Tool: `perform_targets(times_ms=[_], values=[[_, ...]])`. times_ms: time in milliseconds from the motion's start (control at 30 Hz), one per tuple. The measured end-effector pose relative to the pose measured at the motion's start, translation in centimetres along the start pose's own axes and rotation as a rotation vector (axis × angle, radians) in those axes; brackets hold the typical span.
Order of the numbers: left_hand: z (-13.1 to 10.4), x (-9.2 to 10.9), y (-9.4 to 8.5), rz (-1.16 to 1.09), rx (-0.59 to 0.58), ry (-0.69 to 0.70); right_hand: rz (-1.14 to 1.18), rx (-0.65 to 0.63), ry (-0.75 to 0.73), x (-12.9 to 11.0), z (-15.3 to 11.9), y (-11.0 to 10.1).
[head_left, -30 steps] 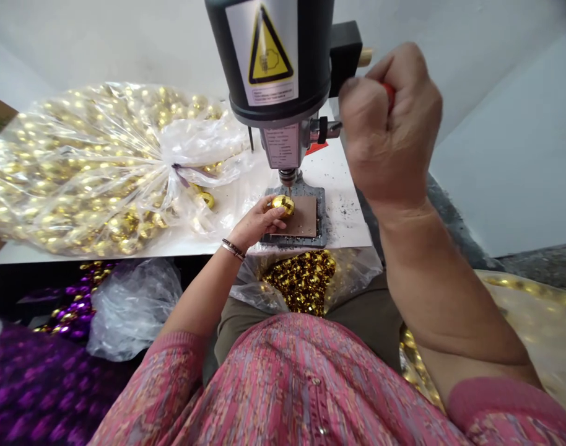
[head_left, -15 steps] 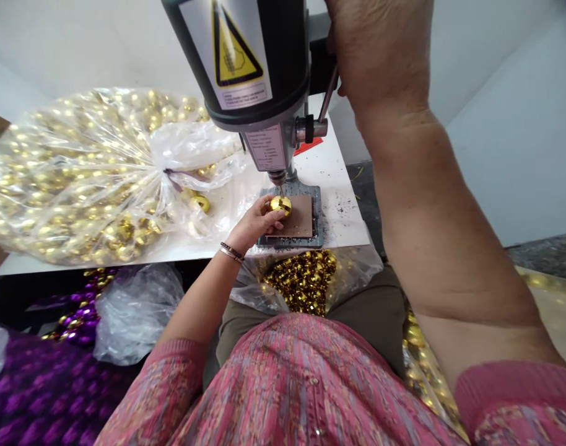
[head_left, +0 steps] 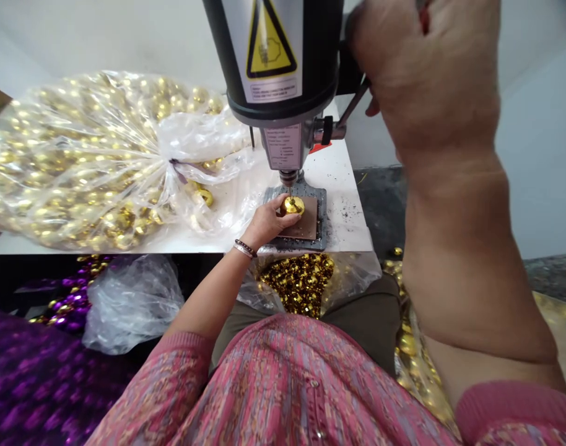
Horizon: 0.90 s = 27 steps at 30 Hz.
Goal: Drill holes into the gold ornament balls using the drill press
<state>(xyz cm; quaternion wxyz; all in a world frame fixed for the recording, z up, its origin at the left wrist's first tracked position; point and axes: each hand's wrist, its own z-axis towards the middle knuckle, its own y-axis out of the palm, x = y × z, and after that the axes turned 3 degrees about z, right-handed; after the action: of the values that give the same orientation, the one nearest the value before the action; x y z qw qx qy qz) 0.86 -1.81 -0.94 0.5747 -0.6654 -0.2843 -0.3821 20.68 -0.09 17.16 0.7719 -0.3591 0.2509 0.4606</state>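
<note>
My left hand (head_left: 270,222) pinches a shiny gold ball (head_left: 294,205) between thumb and fingers. The ball rests on a brown board (head_left: 307,229) lying on the grey base (head_left: 322,210) of a bench drill press (head_left: 320,62). Straight above the ball is the thin drill bit (head_left: 291,191), its tip at or just touching the ball's top; I cannot tell if it has gone in. High on the right, my right hand (head_left: 431,74) is closed around the end of the press's feed lever (head_left: 355,102), its fingers partly hidden.
A big clear bag (head_left: 92,161) of gold balls covers the left of the white table (head_left: 345,186). Dark shavings lie beside the base. Below the front edge, an open plastic bag holds gold glitter pieces (head_left: 299,282). Purple ornaments (head_left: 46,384) are at lower left.
The view has shifted, so the press and ball sit further right. My right hand appears lower and further right on the lever. My left hand keeps its hold on the ball.
</note>
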Motion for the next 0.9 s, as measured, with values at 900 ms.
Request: perform_targets(times_ms=[900], values=[[-0.2,0.2,0.0,0.097,-0.02,-0.003,-0.208,0.284,-0.461,7.1,-10.7,2.7]])
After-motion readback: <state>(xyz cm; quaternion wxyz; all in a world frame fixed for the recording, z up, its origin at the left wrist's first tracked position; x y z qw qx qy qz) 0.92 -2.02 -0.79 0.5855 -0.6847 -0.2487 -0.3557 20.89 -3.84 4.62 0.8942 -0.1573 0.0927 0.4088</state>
